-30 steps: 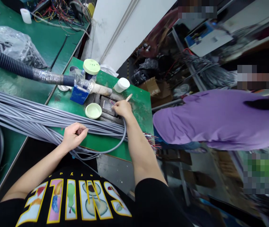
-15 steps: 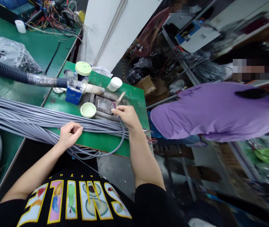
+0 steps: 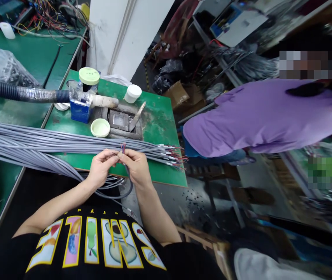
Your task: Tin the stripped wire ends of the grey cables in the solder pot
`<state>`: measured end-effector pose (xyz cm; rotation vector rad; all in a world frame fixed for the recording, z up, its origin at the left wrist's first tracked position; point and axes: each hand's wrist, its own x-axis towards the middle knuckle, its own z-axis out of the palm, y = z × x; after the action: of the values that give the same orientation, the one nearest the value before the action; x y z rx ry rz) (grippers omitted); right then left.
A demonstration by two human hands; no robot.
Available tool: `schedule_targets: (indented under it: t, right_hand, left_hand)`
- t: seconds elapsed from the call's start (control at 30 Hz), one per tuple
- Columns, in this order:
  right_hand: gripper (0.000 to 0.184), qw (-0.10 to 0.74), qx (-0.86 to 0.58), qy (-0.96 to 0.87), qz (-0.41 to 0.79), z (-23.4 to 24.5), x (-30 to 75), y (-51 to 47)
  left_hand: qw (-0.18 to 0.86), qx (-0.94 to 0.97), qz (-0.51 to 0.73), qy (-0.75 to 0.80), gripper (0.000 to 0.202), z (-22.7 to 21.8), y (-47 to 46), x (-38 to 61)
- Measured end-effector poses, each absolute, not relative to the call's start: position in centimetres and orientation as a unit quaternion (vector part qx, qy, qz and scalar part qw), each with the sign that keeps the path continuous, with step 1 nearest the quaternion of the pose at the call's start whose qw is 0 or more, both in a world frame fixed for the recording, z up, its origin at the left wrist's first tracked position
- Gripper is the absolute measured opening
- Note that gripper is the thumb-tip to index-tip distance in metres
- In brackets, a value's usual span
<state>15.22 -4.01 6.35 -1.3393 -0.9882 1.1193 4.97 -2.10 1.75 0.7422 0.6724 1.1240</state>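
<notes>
My left hand (image 3: 102,168) and my right hand (image 3: 134,167) meet over the front edge of the green workbench (image 3: 160,120). Both pinch a grey cable end with thin coloured wires (image 3: 123,148) fanning upward. A long bundle of grey cables (image 3: 67,140) runs behind my hands, its stripped ends (image 3: 172,157) fanning out to the right with coloured cores. Beyond it lie a metal block in a recessed jig (image 3: 118,120), a metal scraper (image 3: 137,116) and a pale green lid (image 3: 100,127).
A blue box (image 3: 80,111) with a corrugated hose (image 3: 14,94) stands behind the bundle, near a white jar (image 3: 132,93). A person in a purple shirt (image 3: 262,116) leans beyond the bench's right edge. Tangled wires (image 3: 49,15) lie on the far bench.
My right hand has left the metal block and moved to my left hand. Both hands now hold a cable end lifted from the bundle, and the scraper shows uncovered.
</notes>
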Motion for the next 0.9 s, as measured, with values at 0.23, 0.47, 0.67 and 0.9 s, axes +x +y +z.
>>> schedule_targets:
  t: [0.23, 0.47, 0.67, 0.9]
  right_hand:
    - [0.028, 0.481, -0.551, -0.435, 0.525, 5.8, 16.5, -5.8]
    - [0.046, 0.556, -0.522, -0.351, 0.543, 4.7, 15.5, -7.4]
    - [0.050, 0.537, -0.526, -0.348, 0.560, 5.0, 15.5, -7.6]
    - [0.016, 0.476, -0.587, -0.471, 0.454, 7.0, 18.7, -6.2]
  left_hand:
    - [0.596, 0.453, 0.570, 0.339, 0.023, 2.6, -1.3, 3.9]
    - [0.485, 0.572, 0.586, 0.306, 0.016, 2.4, -1.7, 3.5]
    - [0.757, 0.417, 0.421, 0.275, 0.045, 1.5, -2.3, 4.2]
    - [0.830, 0.394, 0.311, 0.243, 0.047, 2.2, -2.3, 3.1]
